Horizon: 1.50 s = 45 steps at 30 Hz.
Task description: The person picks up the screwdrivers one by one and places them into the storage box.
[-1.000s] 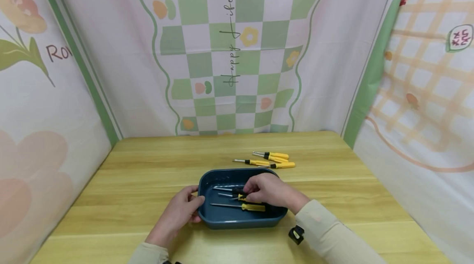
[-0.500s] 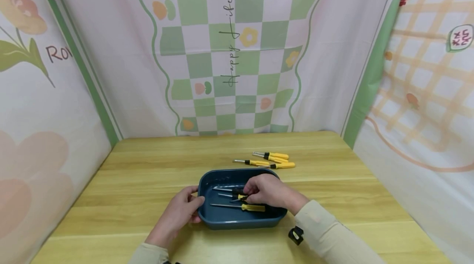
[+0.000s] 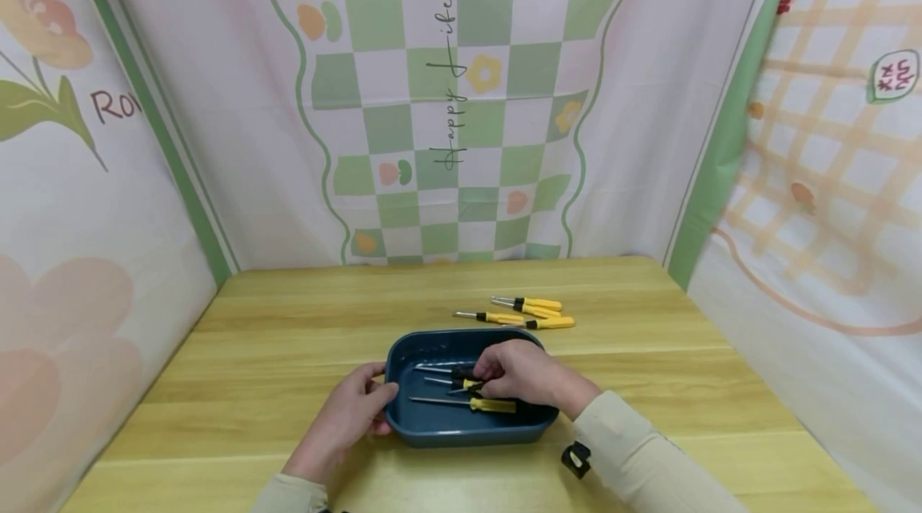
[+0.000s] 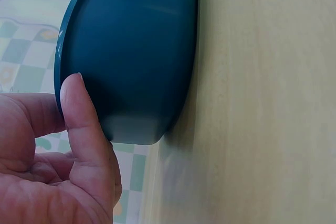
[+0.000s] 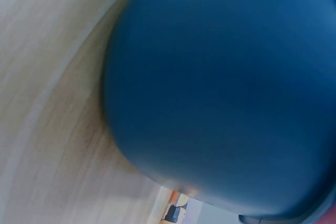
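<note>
A deep dark-blue tray [image 3: 432, 426] stands on the table in the head view. My left hand [image 3: 353, 409] holds its left end, thumb and fingers pinching the wall near the rim in the left wrist view. Inside the tray, the fingertips of my right hand [image 3: 522, 371] pinch a small screwdriver [image 3: 461, 390], most of it hidden by the hand. Beside it lie a black-handled screwdriver [image 3: 434, 369], another with a thin shaft [image 3: 437, 380], and a longer one with a yellow handle [image 3: 493, 406]. The right wrist view shows mainly the tray's outer wall [image 5: 220, 93].
Behind the tray, several yellow-and-black screwdrivers [image 3: 551, 322] lie loosely together on the wooden table [image 3: 288, 321]. Patterned cloth [image 3: 432, 97] hangs at the back and on both sides. A black wrist device [image 3: 576, 458] sits by the right sleeve.
The small screwdriver at my right fingertips has shifted slightly; its yellow part below the thumb no longer shows. My left hand and the tray stay where they were.
</note>
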Each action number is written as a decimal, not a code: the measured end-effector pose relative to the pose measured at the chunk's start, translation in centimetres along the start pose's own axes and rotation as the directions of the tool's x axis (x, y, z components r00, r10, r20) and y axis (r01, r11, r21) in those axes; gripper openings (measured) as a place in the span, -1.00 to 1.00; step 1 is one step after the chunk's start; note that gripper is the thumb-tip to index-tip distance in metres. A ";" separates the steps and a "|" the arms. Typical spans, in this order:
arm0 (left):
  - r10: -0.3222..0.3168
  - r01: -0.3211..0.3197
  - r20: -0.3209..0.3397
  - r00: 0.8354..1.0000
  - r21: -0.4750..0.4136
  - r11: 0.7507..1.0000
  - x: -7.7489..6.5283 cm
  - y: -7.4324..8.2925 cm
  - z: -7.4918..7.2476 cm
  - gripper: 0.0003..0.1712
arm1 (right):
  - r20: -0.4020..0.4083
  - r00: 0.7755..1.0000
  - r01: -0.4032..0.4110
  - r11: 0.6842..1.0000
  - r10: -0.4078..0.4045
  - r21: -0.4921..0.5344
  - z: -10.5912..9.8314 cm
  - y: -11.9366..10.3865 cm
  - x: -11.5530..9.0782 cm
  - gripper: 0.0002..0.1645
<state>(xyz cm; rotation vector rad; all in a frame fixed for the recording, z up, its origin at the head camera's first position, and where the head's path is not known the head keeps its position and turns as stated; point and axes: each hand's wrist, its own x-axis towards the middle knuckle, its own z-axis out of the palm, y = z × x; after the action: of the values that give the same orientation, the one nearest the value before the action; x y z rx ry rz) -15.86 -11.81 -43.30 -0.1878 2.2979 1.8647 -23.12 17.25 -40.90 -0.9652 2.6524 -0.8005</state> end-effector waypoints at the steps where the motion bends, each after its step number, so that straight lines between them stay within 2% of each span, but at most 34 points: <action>1: -0.001 0.001 0.003 1.000 0.001 1.000 0.0 0.0 0.0 -0.41 | 0.000 1.000 -0.001 1.000 0.001 0.002 0.0 0.0 0.0 -0.82; 20: 0.001 -0.001 -0.014 1.000 -0.003 1.000 0.3 -0.3 0.2 -0.42 | -0.008 1.000 -0.018 1.000 0.018 0.007 0.0 0.2 0.1 -0.79; 26: -0.003 0.003 0.003 1.000 0.000 1.000 0.3 -0.1 0.1 -0.41 | -0.002 1.000 -0.020 1.000 0.020 0.016 -0.1 0.2 0.1 -0.78; 35: -0.006 0.006 0.008 1.000 0.001 1.000 0.2 0.0 0.2 -0.41 | 0.000 1.000 0.010 0.998 -0.010 0.054 -0.3 0.5 0.0 -0.75; 45: -0.003 0.003 0.012 1.000 0.005 1.000 0.3 0.0 0.2 -0.41 | 0.002 1.000 -0.002 0.993 0.001 0.119 -0.6 0.7 0.2 -0.66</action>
<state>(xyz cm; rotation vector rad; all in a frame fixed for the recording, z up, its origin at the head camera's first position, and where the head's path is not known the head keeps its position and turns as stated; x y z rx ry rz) -16.11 -11.62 -43.37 -0.1785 2.2928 1.8535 -23.84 17.81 -40.82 -0.9330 2.5704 -0.9452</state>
